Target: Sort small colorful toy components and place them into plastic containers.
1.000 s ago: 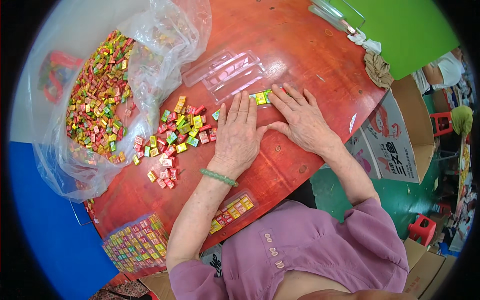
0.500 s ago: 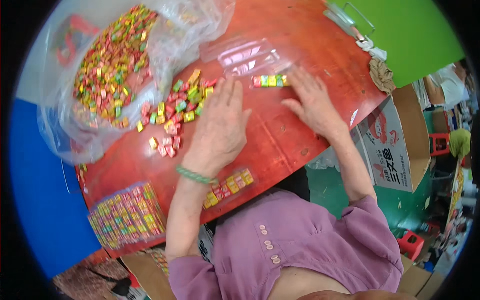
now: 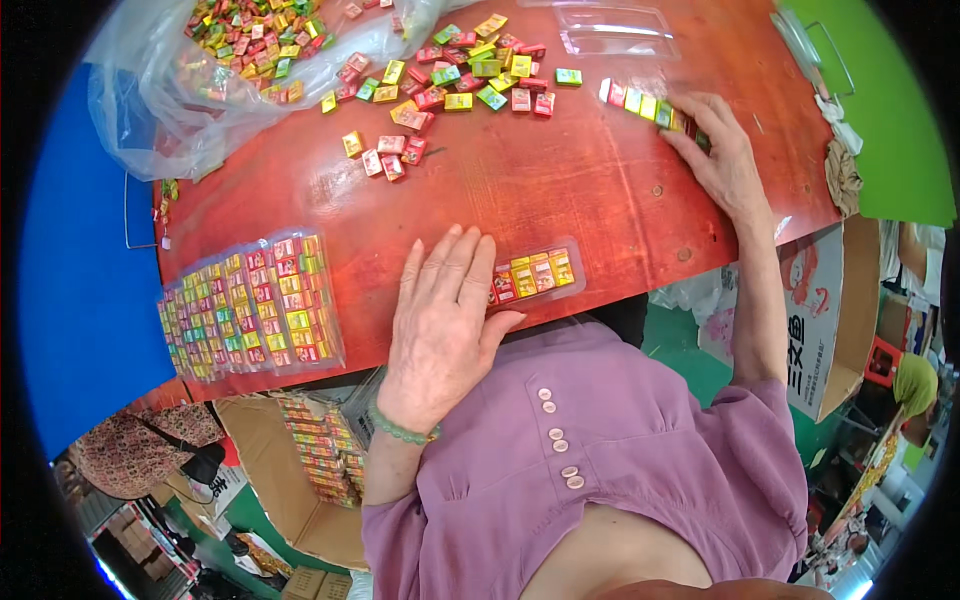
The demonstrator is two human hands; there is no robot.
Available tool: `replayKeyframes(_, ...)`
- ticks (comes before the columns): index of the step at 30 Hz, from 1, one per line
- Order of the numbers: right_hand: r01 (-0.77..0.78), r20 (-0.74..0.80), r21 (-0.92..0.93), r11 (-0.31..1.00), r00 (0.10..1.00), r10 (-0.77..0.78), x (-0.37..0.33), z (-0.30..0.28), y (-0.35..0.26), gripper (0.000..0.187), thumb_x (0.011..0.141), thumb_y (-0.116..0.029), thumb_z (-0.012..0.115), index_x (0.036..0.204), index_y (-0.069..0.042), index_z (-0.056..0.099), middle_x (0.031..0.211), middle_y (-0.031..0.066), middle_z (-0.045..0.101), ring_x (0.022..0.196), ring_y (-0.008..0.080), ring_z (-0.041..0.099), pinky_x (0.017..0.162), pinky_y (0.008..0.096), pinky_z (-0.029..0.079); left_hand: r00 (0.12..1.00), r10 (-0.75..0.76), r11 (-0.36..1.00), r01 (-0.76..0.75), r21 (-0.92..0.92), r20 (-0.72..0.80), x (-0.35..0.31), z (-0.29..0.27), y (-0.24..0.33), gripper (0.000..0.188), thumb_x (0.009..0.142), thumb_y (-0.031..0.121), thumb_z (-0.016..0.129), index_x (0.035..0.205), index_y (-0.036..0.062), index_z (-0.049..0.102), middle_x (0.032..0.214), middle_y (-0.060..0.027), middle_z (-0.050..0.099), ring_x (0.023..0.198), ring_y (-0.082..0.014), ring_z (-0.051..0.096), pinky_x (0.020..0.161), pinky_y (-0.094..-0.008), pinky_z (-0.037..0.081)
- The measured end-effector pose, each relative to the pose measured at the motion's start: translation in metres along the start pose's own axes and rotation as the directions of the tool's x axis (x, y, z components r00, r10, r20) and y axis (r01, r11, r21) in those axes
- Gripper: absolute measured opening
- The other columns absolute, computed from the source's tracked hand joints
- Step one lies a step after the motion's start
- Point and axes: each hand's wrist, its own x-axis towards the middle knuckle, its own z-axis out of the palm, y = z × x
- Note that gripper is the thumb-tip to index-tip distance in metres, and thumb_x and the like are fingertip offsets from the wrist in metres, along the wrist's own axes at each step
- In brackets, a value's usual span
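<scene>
My left hand lies flat, palm down and fingers stretched, at the table's near edge. It covers the left end of a clear tray holding a row of small red, yellow and pink boxes. Farther off on the right, my right hand curls its thumb and fingers around the right end of another row of small boxes, hiding that end. A loose pile of small coloured boxes lies beyond my left hand, left of that row.
An open clear plastic bag full of small boxes stands far left. Several filled trays lie side by side at the near left of the red table. Vacant clear trays lie at the back. Cardboard boxes stand below the edge.
My left hand has come back from beside the loose pile to the tray at the near edge. My right hand stays at the row's right end. The whole view has shifted.
</scene>
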Motion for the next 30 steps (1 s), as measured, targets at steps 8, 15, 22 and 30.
replayKeyframes(8, 0.18, 0.146, 0.104, 0.978, 0.97, -0.194, -0.026, 0.024, -0.065, 0.041, 0.082, -0.008, 0.081, 0.12, -0.003, 0.067, 0.121, 0.0146, 0.062, 0.111, 0.0332, 0.061, 0.093, 0.0398, 0.053, 0.994, 0.044, 0.997, -0.05, -0.056, -0.102, -0.006, 0.003, -0.006, 0.062, 0.075, 0.011, 0.082, 0.131, -0.0045, 0.059, 0.123, -0.0198, 0.061, 0.114, -0.04, 0.057, 0.104, -0.0513, 0.046)
replayKeyframes(15, 0.315, 0.292, 0.244, 0.917, 0.878, -0.38, 0.004, 0.047, -0.098, 0.044, 0.082, -0.018, 0.081, 0.121, -0.004, 0.067, 0.122, 0.0131, 0.062, 0.114, 0.0334, 0.059, 0.098, 0.0423, 0.05, 0.998, 0.038, 0.999, -0.038, 0.0, -0.047, -0.01, -0.001, -0.006, 0.061, 0.079, 0.015, 0.08, 0.132, -0.0044, 0.058, 0.122, -0.0191, 0.058, 0.113, -0.0378, 0.056, 0.104, -0.0518, 0.045)
replayKeyframes(22, 0.248, 0.392, 0.419, 0.873, 0.818, -0.42, 0.027, 0.047, -0.103, 0.026, 0.091, -0.015, 0.073, 0.113, -0.001, 0.07, 0.115, 0.0146, 0.069, 0.111, 0.0333, 0.065, 0.096, 0.0421, 0.053, 1.0, 0.019, 0.999, -0.02, -0.049, -0.021, -0.01, -0.02, -0.004, 0.059, 0.075, 0.012, 0.082, 0.127, -0.0049, 0.061, 0.121, -0.0192, 0.061, 0.113, -0.0384, 0.058, 0.1, -0.051, 0.047)
replayKeyframes(30, 0.393, 0.158, 0.003, 0.919, 0.908, -0.389, 0.086, 0.073, -0.082, 0.033, 0.091, -0.005, 0.065, 0.125, -0.005, 0.066, 0.133, 0.0123, 0.062, 0.125, 0.0345, 0.057, 0.104, 0.0442, 0.049, 0.986, -0.002, 0.999, 0.011, 0.052, -0.168, 0.035, -0.026, -0.022, 0.044, 0.084, 0.009, 0.075, 0.124, -0.0049, 0.062, 0.117, -0.0194, 0.062, 0.104, -0.0362, 0.06, 0.089, -0.0437, 0.052)
